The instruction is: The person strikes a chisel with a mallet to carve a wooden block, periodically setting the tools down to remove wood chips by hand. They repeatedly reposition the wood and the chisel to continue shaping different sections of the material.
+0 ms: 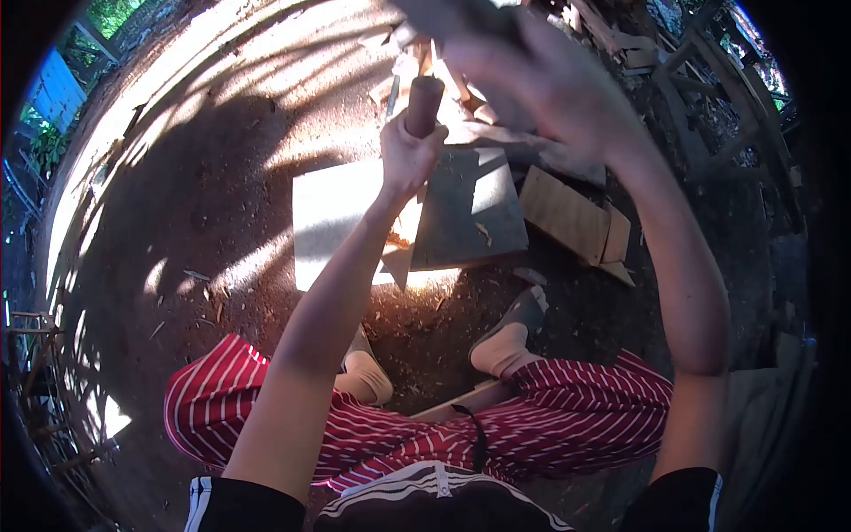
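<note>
My left hand (412,158) is closed around the thick brown handle of a chisel (426,99), held upright over the work surface; its blade is hidden below the fist. Raised at the upper right, my right hand (541,75) is smeared by motion. Its fingers appear wrapped round a dark, mallet-like piece of wood (461,18), which is blurred and partly cut off by the frame's top edge. Beneath my left hand, a narrow pointed wood piece (402,263) lies across a grey board (461,235), with shavings (399,240) beside it.
A pale sunlit panel (324,208) adjoins the grey board. Plywood offcuts (567,213) lie to the right, and scrap wood is heaped beyond. My feet (519,332) stand close to the board on dirt ground (213,177). A wooden frame (718,115) stands at the far right.
</note>
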Demonstrator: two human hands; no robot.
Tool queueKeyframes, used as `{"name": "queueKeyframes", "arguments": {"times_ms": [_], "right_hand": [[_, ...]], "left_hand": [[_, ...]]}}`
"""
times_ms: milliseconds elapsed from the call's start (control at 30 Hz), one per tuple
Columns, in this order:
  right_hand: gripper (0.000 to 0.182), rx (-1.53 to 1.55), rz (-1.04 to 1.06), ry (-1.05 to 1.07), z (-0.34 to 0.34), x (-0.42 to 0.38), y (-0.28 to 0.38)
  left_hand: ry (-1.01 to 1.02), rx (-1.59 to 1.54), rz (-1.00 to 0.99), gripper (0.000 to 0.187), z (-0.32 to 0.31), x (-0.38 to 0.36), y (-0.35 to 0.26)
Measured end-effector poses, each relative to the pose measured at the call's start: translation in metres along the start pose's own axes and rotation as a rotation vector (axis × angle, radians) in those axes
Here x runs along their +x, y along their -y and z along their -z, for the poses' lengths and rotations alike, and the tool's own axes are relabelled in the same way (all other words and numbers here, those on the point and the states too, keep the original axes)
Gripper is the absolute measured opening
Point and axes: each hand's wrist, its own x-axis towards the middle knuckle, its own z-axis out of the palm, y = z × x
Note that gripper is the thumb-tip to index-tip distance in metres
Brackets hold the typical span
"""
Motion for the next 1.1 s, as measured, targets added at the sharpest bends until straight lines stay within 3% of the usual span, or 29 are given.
{"name": "queueKeyframes", "arguments": {"times_ms": [33, 133, 200, 233, 300, 333, 367, 467, 500, 567, 600, 633, 700, 733, 767, 833, 867, 900, 967, 1033, 1100], "right_hand": [[0.067, 0.064, 0.201, -0.095, 0.008, 0.0, 0.013], [0.073, 0.019, 0.121, -0.279, -0.019, -0.002, -0.008], [0.079, -0.439, -0.056, -0.115, -0.051, -0.016, -0.016], [0.079, -0.446, -0.059, -0.126, -0.041, -0.015, -0.019], [0.065, -0.258, -0.167, 0.147, -0.009, -0.006, 0.002], [0.051, -0.036, -0.185, 0.169, 0.001, 0.0, 0.007], [0.036, 0.037, 0.108, -0.07, -0.002, 0.002, -0.005], [0.037, 0.0, 0.201, -0.202, -0.005, -0.001, -0.008], [0.045, -0.125, -0.185, 0.001, -0.018, -0.012, 0.008], [0.054, -0.412, -0.146, 0.041, -0.031, -0.022, -0.007], [0.07, -0.532, 0.035, 0.004, -0.021, -0.015, -0.016], [0.07, -0.531, 0.029, 0.005, -0.018, -0.011, -0.024], [0.062, 0.019, 0.057, -0.064, -0.001, -0.003, -0.014], [0.058, -0.028, 0.185, 0.036, 0.018, -0.005, -0.013], [0.045, 0.19, -0.156, 0.139, 0.031, -0.002, -0.053], [0.071, -0.017, -0.056, -0.025, -0.019, -0.012, -0.004], [0.081, -0.518, -0.096, 0.062, -0.036, -0.021, 0.003], [0.09, -0.525, -0.142, 0.177, -0.026, -0.019, 0.001], [0.075, -0.403, -0.049, 0.095, -0.009, -0.014, -0.003], [0.061, 0.005, 0.143, -0.104, -0.004, -0.011, -0.007], [0.059, 0.038, 0.215, -0.354, -0.012, -0.018, -0.004]], "left_hand": [[-0.009, 0.034, -0.043, 0.012, 0.0, -0.002, -0.001], [-0.022, 0.119, -0.023, 0.012, 0.001, -0.009, -0.021], [-0.008, 0.042, -0.135, 0.012, -0.002, -0.01, -0.019], [0.002, 0.039, -0.144, 0.012, -0.004, -0.007, -0.015], [0.008, -0.066, -0.027, 0.012, -0.003, -0.003, -0.002], [0.006, 0.022, -0.007, 0.013, -0.001, -0.003, -0.001], [0.022, 0.043, 0.013, 0.012, 0.0, -0.005, -0.002], [-0.001, 0.171, -0.021, 0.012, 0.001, -0.012, -0.019], [-0.004, 0.124, -0.07, 0.012, -0.001, -0.014, -0.019], [0.012, 0.071, -0.133, 0.012, -0.006, -0.012, -0.017], [0.03, 0.082, -0.108, 0.011, -0.008, -0.007, -0.013], [0.047, 0.099, -0.065, 0.011, -0.006, -0.006, -0.006], [0.019, 0.03, 0.028, 0.011, -0.005, -0.007, -0.009], [0.028, 0.061, 0.021, 0.011, -0.005, -0.009, -0.008], [0.033, 0.095, 0.001, 0.011, -0.003, -0.007, -0.008], [0.005, 0.161, -0.064, 0.011, 0.002, -0.009, -0.003], [-0.01, 0.211, -0.127, 0.011, -0.001, -0.009, -0.006], [0.006, 0.211, -0.141, 0.011, -0.004, -0.007, -0.007], [0.045, -0.026, -0.044, 0.013, -0.007, -0.005, 0.0], [0.051, 0.087, 0.003, 0.016, 0.0, -0.005, 0.003], [0.047, 0.183, 0.01, 0.016, 0.001, -0.011, -0.011]]}}
